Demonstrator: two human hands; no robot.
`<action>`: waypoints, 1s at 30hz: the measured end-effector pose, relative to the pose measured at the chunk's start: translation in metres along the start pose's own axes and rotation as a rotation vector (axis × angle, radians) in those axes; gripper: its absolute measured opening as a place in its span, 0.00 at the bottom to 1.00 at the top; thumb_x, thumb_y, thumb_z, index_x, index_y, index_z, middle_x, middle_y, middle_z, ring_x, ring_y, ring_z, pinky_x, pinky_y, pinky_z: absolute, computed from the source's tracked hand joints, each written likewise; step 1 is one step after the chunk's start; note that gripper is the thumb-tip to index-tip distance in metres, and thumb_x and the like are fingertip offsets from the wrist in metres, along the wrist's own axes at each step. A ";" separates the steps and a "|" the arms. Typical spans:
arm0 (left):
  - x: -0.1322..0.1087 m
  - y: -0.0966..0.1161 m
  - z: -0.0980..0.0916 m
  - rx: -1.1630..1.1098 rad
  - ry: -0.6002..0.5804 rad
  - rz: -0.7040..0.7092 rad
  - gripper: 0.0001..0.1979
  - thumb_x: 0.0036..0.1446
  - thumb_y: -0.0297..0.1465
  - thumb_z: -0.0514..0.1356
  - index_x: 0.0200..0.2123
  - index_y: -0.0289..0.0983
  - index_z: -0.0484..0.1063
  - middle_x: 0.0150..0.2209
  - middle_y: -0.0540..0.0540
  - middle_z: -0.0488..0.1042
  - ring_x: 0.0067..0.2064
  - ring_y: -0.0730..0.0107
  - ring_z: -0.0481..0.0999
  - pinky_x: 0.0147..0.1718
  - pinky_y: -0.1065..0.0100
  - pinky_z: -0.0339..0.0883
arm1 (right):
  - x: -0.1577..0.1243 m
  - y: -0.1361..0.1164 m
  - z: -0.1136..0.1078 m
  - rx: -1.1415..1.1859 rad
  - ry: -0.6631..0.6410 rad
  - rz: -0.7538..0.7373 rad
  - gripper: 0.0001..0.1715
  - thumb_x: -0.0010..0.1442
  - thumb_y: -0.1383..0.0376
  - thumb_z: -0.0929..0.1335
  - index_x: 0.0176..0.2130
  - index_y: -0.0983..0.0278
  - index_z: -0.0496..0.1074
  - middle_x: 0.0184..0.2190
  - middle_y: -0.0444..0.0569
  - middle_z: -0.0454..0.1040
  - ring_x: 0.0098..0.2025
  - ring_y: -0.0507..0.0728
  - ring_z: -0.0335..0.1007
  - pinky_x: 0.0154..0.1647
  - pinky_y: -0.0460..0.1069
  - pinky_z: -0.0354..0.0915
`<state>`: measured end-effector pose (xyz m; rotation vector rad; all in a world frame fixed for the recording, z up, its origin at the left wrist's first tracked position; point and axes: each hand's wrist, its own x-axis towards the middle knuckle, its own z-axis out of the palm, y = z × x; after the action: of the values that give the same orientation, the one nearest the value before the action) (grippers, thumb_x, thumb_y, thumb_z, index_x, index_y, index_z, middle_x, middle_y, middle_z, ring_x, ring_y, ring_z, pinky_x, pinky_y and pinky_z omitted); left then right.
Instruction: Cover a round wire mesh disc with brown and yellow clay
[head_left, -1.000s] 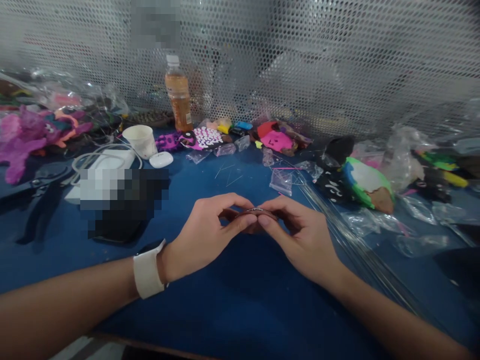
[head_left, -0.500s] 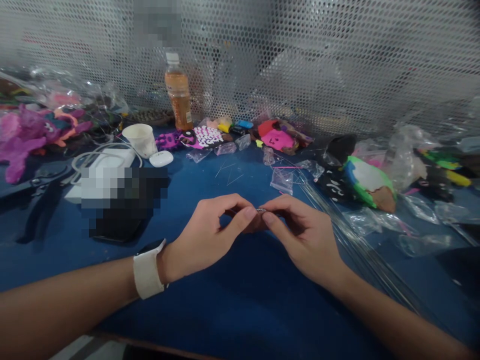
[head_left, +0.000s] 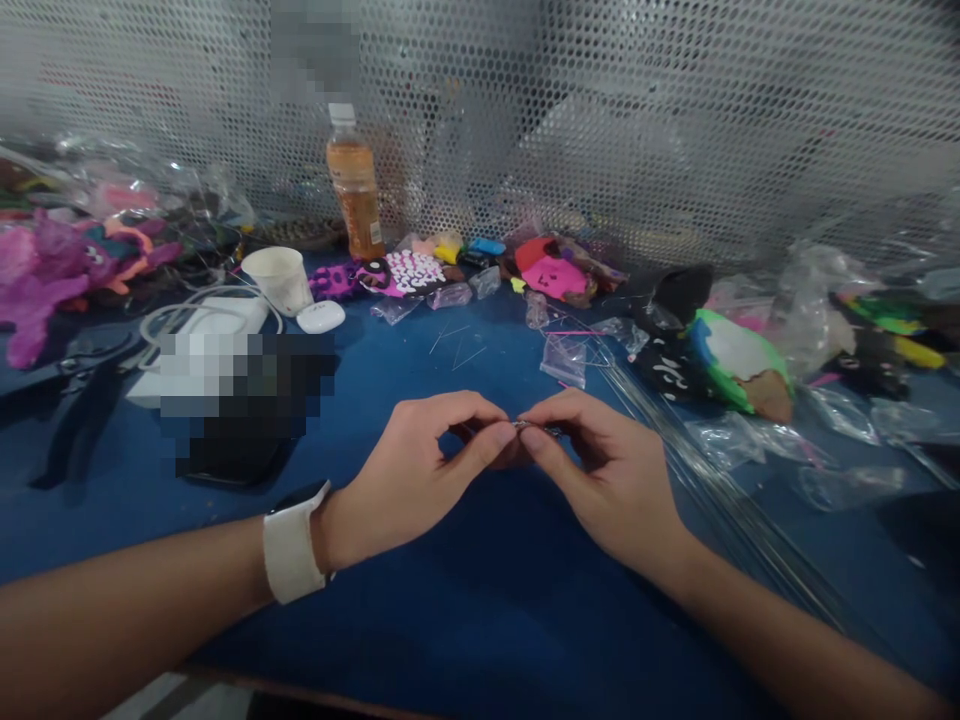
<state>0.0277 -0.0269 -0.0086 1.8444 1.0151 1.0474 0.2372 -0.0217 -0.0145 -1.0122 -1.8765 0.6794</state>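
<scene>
Fingers (head_left: 489, 442), left and right, pinched close on small piece (head_left: 519, 425), perhaps wire

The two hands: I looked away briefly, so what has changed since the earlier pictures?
Only slight changes: the right hand has shifted a little rightward, and the thumbs have adjusted on the small thin piece. The left hand and right both kept hold of it; nothing was visibly released. The bottle and paper cup stayed put.
</scene>
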 end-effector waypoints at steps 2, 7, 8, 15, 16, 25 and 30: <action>0.000 0.000 0.000 -0.016 -0.002 -0.004 0.11 0.73 0.35 0.59 0.39 0.39 0.80 0.37 0.50 0.82 0.39 0.72 0.80 0.40 0.74 0.73 | 0.000 0.000 0.000 0.007 0.002 -0.003 0.03 0.69 0.65 0.72 0.43 0.57 0.78 0.36 0.44 0.80 0.37 0.54 0.78 0.40 0.51 0.74; -0.002 -0.001 0.000 0.010 0.017 -0.012 0.07 0.71 0.36 0.62 0.45 0.41 0.80 0.40 0.53 0.83 0.40 0.75 0.81 0.40 0.75 0.72 | 0.000 -0.001 0.000 0.002 0.017 -0.008 0.03 0.69 0.66 0.72 0.43 0.58 0.78 0.37 0.43 0.80 0.37 0.53 0.78 0.39 0.50 0.73; -0.002 -0.002 0.000 0.020 0.023 -0.010 0.07 0.70 0.36 0.63 0.46 0.41 0.80 0.41 0.53 0.83 0.41 0.75 0.81 0.40 0.75 0.72 | 0.000 -0.001 0.000 0.004 0.016 -0.008 0.03 0.69 0.66 0.72 0.43 0.58 0.78 0.37 0.43 0.80 0.37 0.53 0.78 0.39 0.49 0.73; -0.002 -0.006 0.001 0.055 0.026 0.030 0.05 0.70 0.33 0.64 0.44 0.40 0.80 0.41 0.54 0.83 0.41 0.77 0.81 0.41 0.77 0.71 | 0.002 -0.004 0.000 0.028 -0.005 -0.001 0.02 0.69 0.66 0.72 0.41 0.58 0.78 0.35 0.42 0.79 0.35 0.51 0.77 0.38 0.46 0.73; -0.002 -0.006 0.001 0.058 0.024 0.035 0.05 0.70 0.33 0.63 0.44 0.40 0.80 0.41 0.54 0.82 0.41 0.77 0.80 0.41 0.78 0.71 | 0.002 -0.004 0.000 0.020 -0.003 -0.002 0.03 0.69 0.66 0.72 0.41 0.58 0.78 0.35 0.42 0.79 0.35 0.51 0.77 0.38 0.46 0.73; 0.000 -0.003 -0.001 0.003 0.069 0.011 0.06 0.72 0.33 0.62 0.43 0.41 0.79 0.39 0.55 0.81 0.40 0.79 0.80 0.40 0.79 0.72 | 0.002 -0.004 -0.001 0.142 -0.039 0.108 0.05 0.71 0.62 0.71 0.47 0.57 0.78 0.38 0.43 0.83 0.38 0.51 0.82 0.40 0.45 0.77; -0.001 -0.003 -0.001 -0.074 0.063 -0.055 0.07 0.71 0.37 0.63 0.46 0.41 0.79 0.41 0.52 0.82 0.41 0.75 0.82 0.41 0.76 0.76 | 0.004 -0.003 -0.002 0.114 -0.015 0.095 0.04 0.70 0.62 0.72 0.44 0.57 0.80 0.38 0.42 0.83 0.38 0.51 0.81 0.42 0.45 0.77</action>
<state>0.0262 -0.0262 -0.0114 1.7242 1.0445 1.1017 0.2365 -0.0193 -0.0099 -1.0302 -1.7893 0.8426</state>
